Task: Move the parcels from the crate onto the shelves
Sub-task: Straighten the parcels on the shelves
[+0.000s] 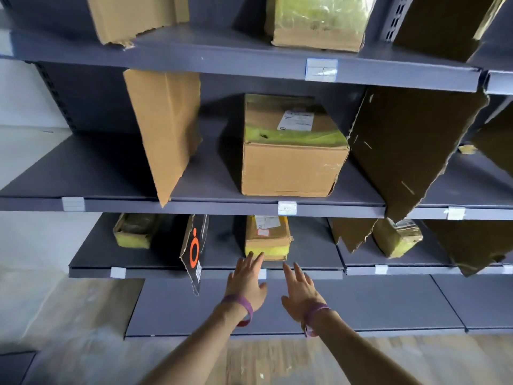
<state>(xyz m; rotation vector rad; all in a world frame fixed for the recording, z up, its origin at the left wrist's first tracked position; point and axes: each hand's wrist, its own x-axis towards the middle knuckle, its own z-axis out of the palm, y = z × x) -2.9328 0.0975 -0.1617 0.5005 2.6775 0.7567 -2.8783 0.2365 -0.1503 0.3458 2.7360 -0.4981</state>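
A small brown parcel (267, 238) with yellow tape and a white label lies on the lower grey shelf (313, 262), near its front edge. My left hand (245, 279) is open, its fingertips touching or just short of the parcel's front. My right hand (298, 287) is open too, fingers spread, just below and right of the parcel, holding nothing. Both wrists wear purple bands. The crate is not in view.
A larger taped box (291, 159) sits on the middle shelf (194, 202) between cardboard dividers (166, 129). A black-and-orange divider (194, 245) stands left of the small parcel. More parcels (397, 237) lie on the lower shelf. A bottom shelf (277, 304) juts out below.
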